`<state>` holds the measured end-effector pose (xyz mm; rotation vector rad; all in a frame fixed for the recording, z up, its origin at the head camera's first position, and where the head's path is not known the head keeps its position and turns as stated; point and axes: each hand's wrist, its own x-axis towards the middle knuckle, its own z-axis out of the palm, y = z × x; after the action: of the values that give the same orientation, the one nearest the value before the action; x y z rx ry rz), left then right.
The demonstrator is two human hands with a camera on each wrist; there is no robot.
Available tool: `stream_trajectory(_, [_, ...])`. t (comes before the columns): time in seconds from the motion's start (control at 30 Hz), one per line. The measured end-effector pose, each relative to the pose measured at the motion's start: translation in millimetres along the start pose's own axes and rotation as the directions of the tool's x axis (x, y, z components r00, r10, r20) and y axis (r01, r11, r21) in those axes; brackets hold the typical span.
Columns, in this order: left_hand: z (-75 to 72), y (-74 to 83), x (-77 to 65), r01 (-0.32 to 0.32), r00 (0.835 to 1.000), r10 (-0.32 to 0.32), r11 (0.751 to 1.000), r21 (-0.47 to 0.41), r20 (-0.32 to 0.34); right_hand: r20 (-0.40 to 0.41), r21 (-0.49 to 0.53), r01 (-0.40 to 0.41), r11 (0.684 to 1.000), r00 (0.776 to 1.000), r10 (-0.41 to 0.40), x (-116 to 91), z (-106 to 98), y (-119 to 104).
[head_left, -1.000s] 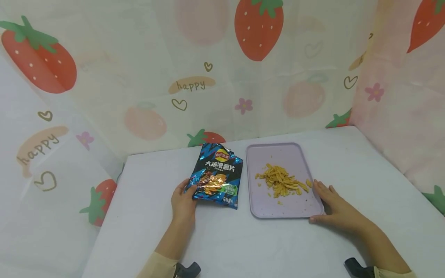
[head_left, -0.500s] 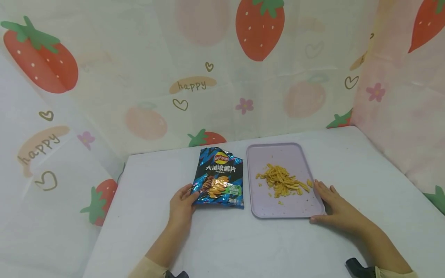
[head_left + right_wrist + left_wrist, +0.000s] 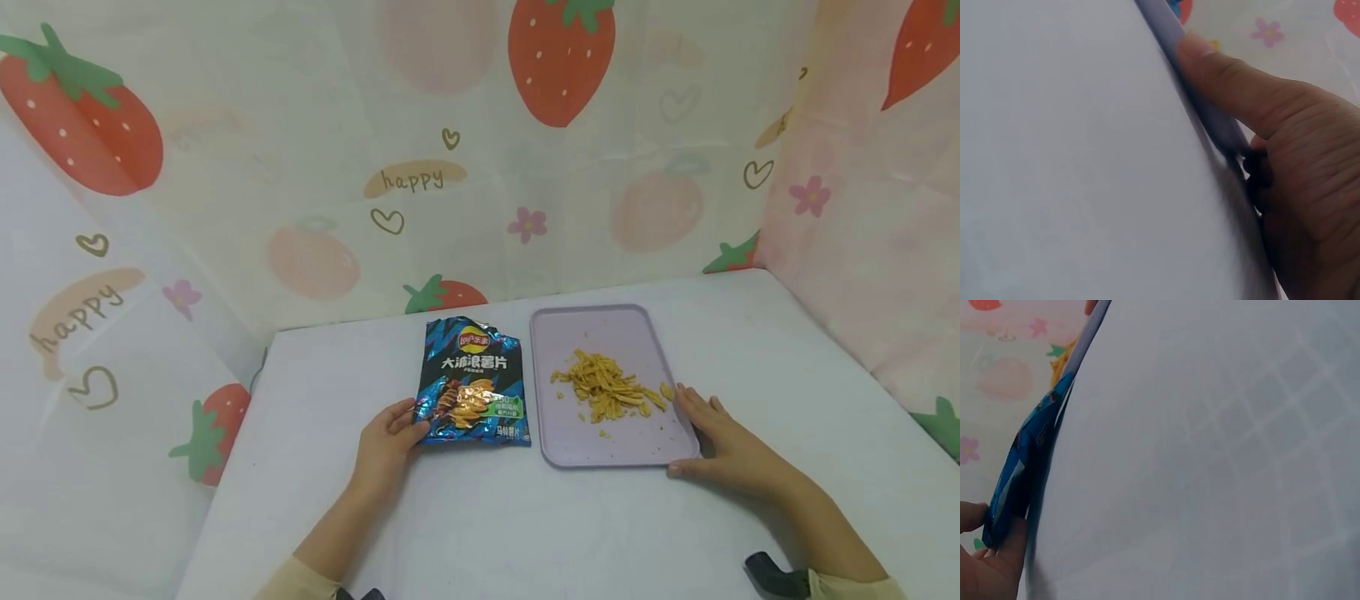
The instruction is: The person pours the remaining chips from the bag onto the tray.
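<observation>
A blue-and-black potato chip bag (image 3: 472, 383), its top right corner torn away, lies left of the tray. My left hand (image 3: 386, 442) pinches the bag's lower left corner; in the left wrist view, the thumb and a finger (image 3: 1011, 550) are on either side of the bag (image 3: 1022, 456). A pile of yellow chip strips (image 3: 603, 387) sits on the lilac tray (image 3: 600, 454), with a few crumbs around it. My right hand (image 3: 731, 450) rests against the tray's near right corner, fingers along the right side. In the right wrist view, its thumb (image 3: 1210, 65) lies along the tray's edge (image 3: 1216, 125).
A white-covered table (image 3: 480, 517) carries the bag and tray. Behind it hangs a strawberry-print cloth (image 3: 315, 150), which also lines both sides. The bag's right edge is close to the tray's left rim.
My left hand has turned the bag more upright and lowered it flatter towards the table, while the left forearm swung left. The right hand, tray and chips stay in place.
</observation>
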<state>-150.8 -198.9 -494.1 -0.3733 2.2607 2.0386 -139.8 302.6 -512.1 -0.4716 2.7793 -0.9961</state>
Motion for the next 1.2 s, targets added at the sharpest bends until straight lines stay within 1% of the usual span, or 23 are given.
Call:
stream_trajectory(0.13, [-6.4, -2.4, 3.7, -0.014, 0.999, 0.014, 1.0, -0.001, 0.048, 0.0, -0.017, -0.018, 1.0, 1.0, 0.018, -4, -3, -10])
stream_trajectory(0.2, [-9.5, -3.7, 5.1, -0.024, 0.997, 0.022, 0.999, 0.023, 0.068, -0.004, -0.028, -0.019, 0.999, 1.0, 0.018, -6, -5, -15])
stream_trajectory(0.33, [-13.9, -3.2, 3.5, -0.028, 0.996, 0.02, 0.995, 0.092, 0.083, 0.004, -0.036, 0.006, 0.999, 1.0, -0.006, -3, -6, -14])
stream_trajectory(0.53, [-19.0, -4.3, 4.9, -0.025, 0.995, 0.011, 0.988, 0.151, 0.097, 0.02, -0.044, 0.009, 0.999, 1.0, -0.008, 1, -8, -11])
stream_trajectory(0.63, [-19.1, -3.9, 5.0, -0.03, 0.994, 0.013, 0.985, 0.17, 0.104, 0.025, -0.048, 0.021, 0.999, 1.0, -0.02, 2, -9, -12])
stream_trajectory(0.8, [-18.6, -3.0, 3.9, -0.039, 0.992, 0.019, 0.985, 0.165, 0.124, 0.037, -0.057, 0.035, 0.998, 0.999, -0.033, 3, -12, -12])
stream_trajectory(0.9, [-19.2, -3.5, 4.2, -0.051, 0.991, 0.027, 0.981, 0.186, 0.132, 0.043, -0.059, 0.037, 0.998, 0.998, -0.034, 4, -14, -11])
stream_trajectory(1.0, [-20.2, -3.3, 4.2, -0.068, 0.99, 0.037, 0.969, 0.235, 0.135, 0.049, -0.063, 0.037, 0.997, 0.998, -0.034, 5, -15, -11])
stream_trajectory(1.1, [-20.8, -2.6, 3.9, -0.114, 0.986, 0.07, 0.946, 0.303, 0.152, 0.052, -0.065, 0.043, 0.997, 0.998, -0.039, 6, -16, -10])
stream_trajectory(1.2, [-21.0, -1.4, 3.2, -0.135, 0.984, 0.081, 0.924, 0.359, 0.161, 0.055, -0.074, 0.043, 0.996, 0.998, -0.039, 6, -17, -11])
